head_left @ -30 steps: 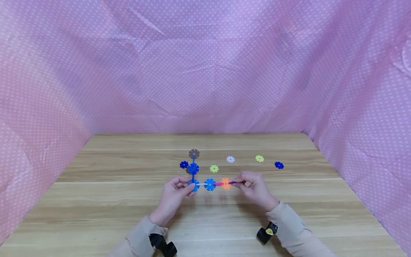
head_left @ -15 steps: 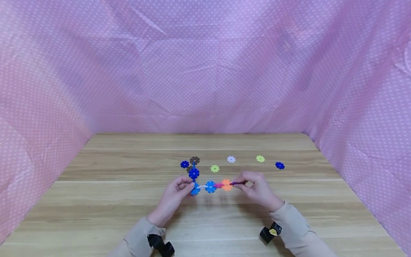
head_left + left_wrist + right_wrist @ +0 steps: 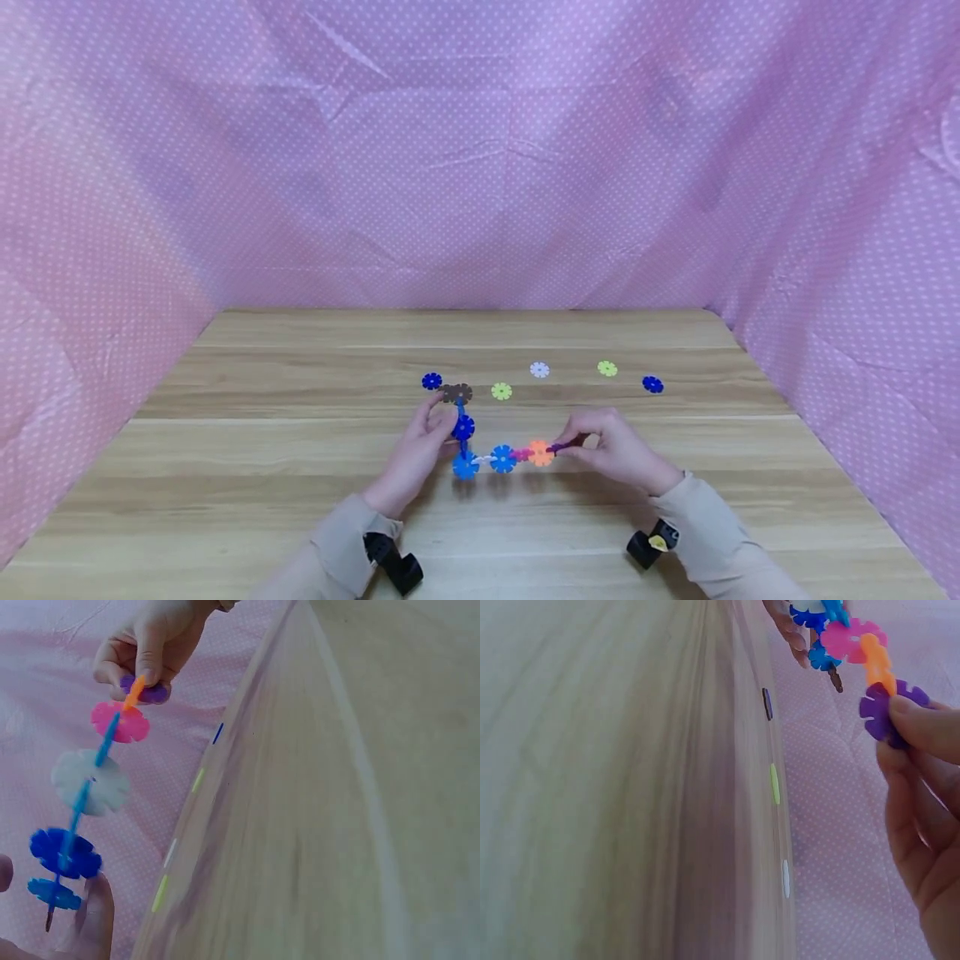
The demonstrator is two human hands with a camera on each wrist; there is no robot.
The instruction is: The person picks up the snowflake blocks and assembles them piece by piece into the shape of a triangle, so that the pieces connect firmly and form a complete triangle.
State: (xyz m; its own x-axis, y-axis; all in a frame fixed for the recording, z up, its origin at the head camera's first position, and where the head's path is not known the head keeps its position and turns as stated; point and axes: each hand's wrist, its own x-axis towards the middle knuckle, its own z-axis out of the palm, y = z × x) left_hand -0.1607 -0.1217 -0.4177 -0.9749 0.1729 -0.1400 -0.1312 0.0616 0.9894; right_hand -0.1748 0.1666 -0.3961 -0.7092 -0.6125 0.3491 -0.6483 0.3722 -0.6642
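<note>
A chain of interlocking snowflake discs hangs between both hands above the table, bent in an L. My right hand (image 3: 611,450) pinches the purple disc (image 3: 877,712) at its right end between thumb and fingers. Leftward follow an orange disc (image 3: 540,452), a pink disc (image 3: 121,722), a light blue disc (image 3: 503,459), a white disc (image 3: 90,784) and a corner light blue disc (image 3: 466,466). The far arm carries a dark blue disc (image 3: 463,427) and ends in a brown disc (image 3: 461,393). My left hand (image 3: 416,446) has its fingers spread around this arm, one fingertip at the dark blue disc's edge.
Loose discs lie on the wooden table (image 3: 262,467) farther back: dark blue (image 3: 431,381), lime green (image 3: 502,391), white (image 3: 539,369), another lime green (image 3: 607,368) and dark blue (image 3: 652,384). Pink dotted cloth (image 3: 480,167) surrounds the table's back and sides.
My left hand has let go of the corner light blue disc and moved up along the far arm to the dark blue disc. The whole chain has come lower and slightly right, toward the person.
</note>
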